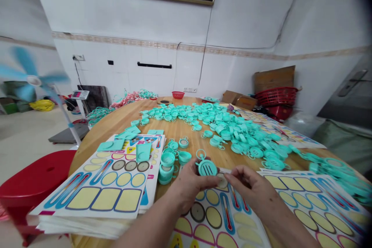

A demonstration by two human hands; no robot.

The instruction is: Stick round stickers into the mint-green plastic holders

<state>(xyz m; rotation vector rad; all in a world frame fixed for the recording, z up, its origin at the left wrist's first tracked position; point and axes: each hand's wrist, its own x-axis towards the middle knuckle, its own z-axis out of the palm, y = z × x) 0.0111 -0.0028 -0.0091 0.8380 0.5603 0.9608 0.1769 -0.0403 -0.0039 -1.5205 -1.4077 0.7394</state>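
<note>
My left hand (190,184) is closed round a round teal plastic piece (207,167) with slots and a small ring on top, held just above a sticker sheet (215,221). My right hand (250,186) pinches a small round sticker (223,181) right beside that piece, its fingertips almost touching the left hand's. Both hands are low at the near edge of the round wooden table (186,128).
A thick stack of sticker sheets (101,190) lies at the left, more sheets (316,201) at the right. Several teal pieces (235,131) are scattered over the table, some stacked (167,166) near my left hand. A red stool (31,186) and a spinning fan (31,81) stand to the left.
</note>
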